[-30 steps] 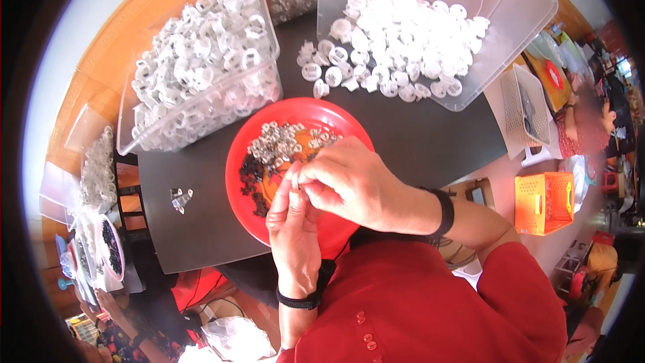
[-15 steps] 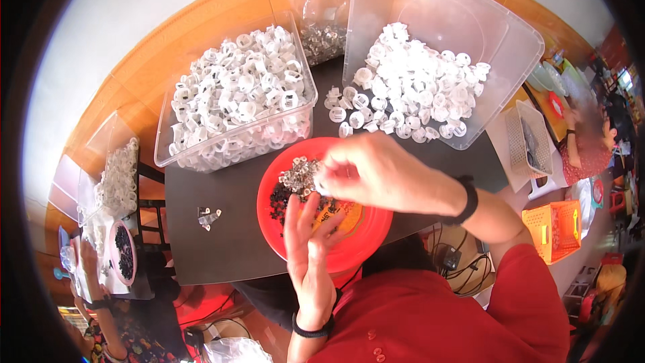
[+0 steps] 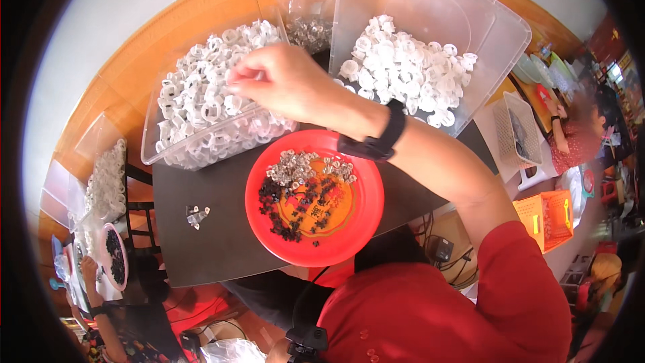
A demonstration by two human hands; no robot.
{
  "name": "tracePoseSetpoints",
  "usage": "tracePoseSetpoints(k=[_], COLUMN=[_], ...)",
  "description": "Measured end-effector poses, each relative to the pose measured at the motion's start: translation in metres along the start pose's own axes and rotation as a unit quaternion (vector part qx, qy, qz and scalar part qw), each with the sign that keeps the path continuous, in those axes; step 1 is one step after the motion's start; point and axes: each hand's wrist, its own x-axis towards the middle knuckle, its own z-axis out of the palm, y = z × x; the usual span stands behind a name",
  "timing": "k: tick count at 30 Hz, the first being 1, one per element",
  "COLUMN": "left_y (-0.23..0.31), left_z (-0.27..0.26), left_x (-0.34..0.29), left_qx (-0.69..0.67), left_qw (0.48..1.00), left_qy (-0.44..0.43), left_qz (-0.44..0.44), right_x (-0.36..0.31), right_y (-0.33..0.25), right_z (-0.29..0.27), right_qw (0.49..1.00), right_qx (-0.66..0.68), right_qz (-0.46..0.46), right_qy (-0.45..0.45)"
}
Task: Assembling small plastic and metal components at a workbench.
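My right hand (image 3: 279,87) hangs over the clear bin (image 3: 222,136) at the left, which is heaped with white round plastic parts (image 3: 201,87). Its thumb and fingers are curled together; what they hold, if anything, is hidden. Below the right forearm lies a red plate (image 3: 366,228). Small shiny metal pieces (image 3: 291,169) are piled at its far side, and small black parts (image 3: 285,228) are scattered along its left and middle. Of my left hand (image 3: 277,351) only a sliver shows at the lower edge, beside a black wrist device (image 3: 307,344); its fingers are hidden.
A tilted clear bin (image 3: 497,47) with white plastic parts stands at the back right. Between the bins is a clear bag of metal pieces (image 3: 310,30). A few loose pieces (image 3: 196,217) lie on the dark table (image 3: 201,249). Other people work at both sides.
My right hand has moved from above the red plate up and left to the left bin. My left hand has dropped from the plate to the lower edge, uncovering the plate.
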Motion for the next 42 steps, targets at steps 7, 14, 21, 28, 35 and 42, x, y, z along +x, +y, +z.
tracePoseSetpoints(k=[7,14,21,28,35,42], left_y=[-0.012,-0.013,-0.01,-0.008,-0.008,-0.007], left_z=[0.011,0.03,0.032,0.027,0.026,0.017], left_x=[-0.009,-0.017,-0.016,-0.006,0.003,0.013], left_qx=[0.029,0.067,0.132,0.206,0.268,0.346], left_qw=[0.999,0.995,0.98,0.95,0.913,0.858], left_qy=[0.015,0.021,0.042,0.077,0.113,0.143], left_qz=[0.027,0.074,0.146,0.222,0.287,0.352], right_x=[-0.086,-0.11,-0.087,-0.091,-0.109,-0.124], right_y=[0.031,0.091,0.091,0.094,0.052,0.02], right_z=[-0.067,-0.076,-0.043,-0.048,-0.061,-0.051], right_qw=[0.985,0.955,0.947,0.954,0.967,0.985], right_qx=[-0.105,-0.244,-0.23,-0.127,-0.062,-0.044], right_qz=[0.116,0.169,0.22,0.266,0.248,0.165], right_qy=[0.075,-0.022,-0.039,-0.06,-0.015,-0.038])
